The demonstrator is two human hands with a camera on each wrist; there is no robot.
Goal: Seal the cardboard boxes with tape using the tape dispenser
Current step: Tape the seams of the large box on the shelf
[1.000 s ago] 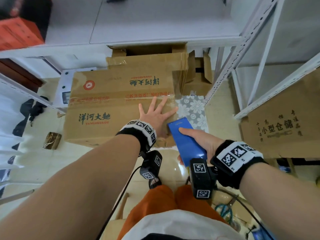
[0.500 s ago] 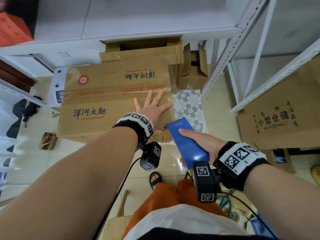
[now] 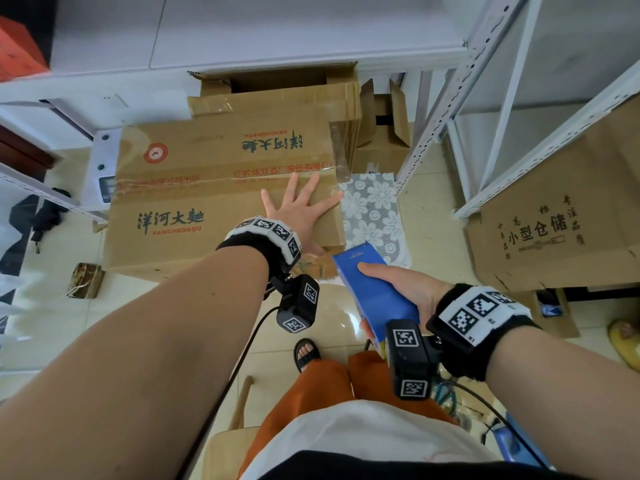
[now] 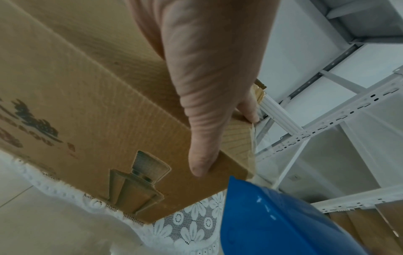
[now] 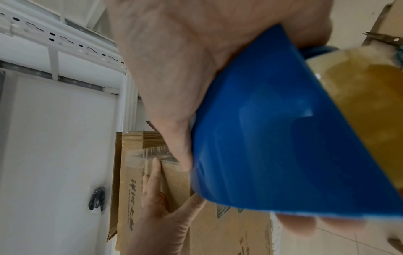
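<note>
A large brown cardboard box (image 3: 194,188) with green lettering lies in front of me, clear tape along its centre seam. My left hand (image 3: 298,209) lies flat on the box top near its right end, fingers spread; its thumb hangs over the front edge (image 4: 202,160). My right hand (image 3: 391,285) grips a blue tape dispenser (image 3: 374,289) just off the box's near right corner. The dispenser's brownish tape roll (image 5: 357,103) shows in the right wrist view. Loose clear tape (image 5: 150,153) wraps the box's right end.
Flattened and open cardboard boxes (image 3: 277,95) stand behind the big box. A white metal shelf frame (image 3: 450,109) rises at right, with a lettered carton (image 3: 554,216) below it. A white lace cloth (image 3: 374,209) lies under the box. Scissors (image 5: 383,39) lie near my feet.
The view has shifted a little. My left hand stays flat on the box and my right hand keeps the dispenser by the near right corner, slightly lower than before.
</note>
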